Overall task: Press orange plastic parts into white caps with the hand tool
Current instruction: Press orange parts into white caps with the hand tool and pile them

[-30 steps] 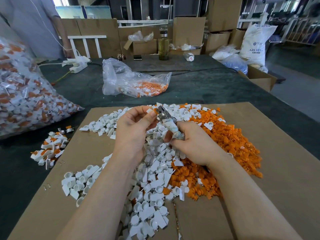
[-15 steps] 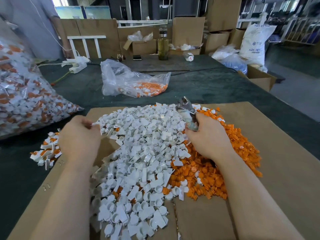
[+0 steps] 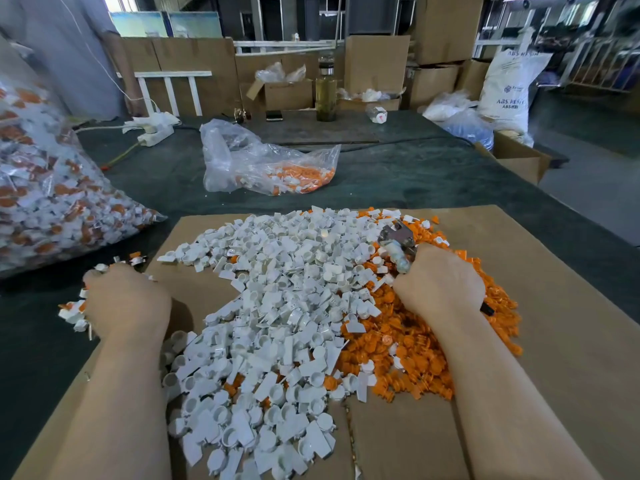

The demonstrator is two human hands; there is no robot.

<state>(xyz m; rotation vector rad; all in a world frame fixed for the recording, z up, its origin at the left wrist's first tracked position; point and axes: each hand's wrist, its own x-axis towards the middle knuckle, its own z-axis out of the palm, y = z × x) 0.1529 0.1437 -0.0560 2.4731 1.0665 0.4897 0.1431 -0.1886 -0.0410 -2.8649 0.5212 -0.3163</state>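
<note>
right hand is gripping the hand tool at two o'clock, left hand at nine, grip unclear, should be setting finished caps down gently.

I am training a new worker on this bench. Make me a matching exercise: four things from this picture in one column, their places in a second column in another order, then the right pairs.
Things
1. hand tool
2. white caps
3. orange parts
4. glass bottle

Places
A. heaped on the middle of the cardboard sheet
B. standing at the far edge of the table
C. gripped in the right hand
D. piled along the right side of the heap

Pairs: 1-C, 2-A, 3-D, 4-B
</note>
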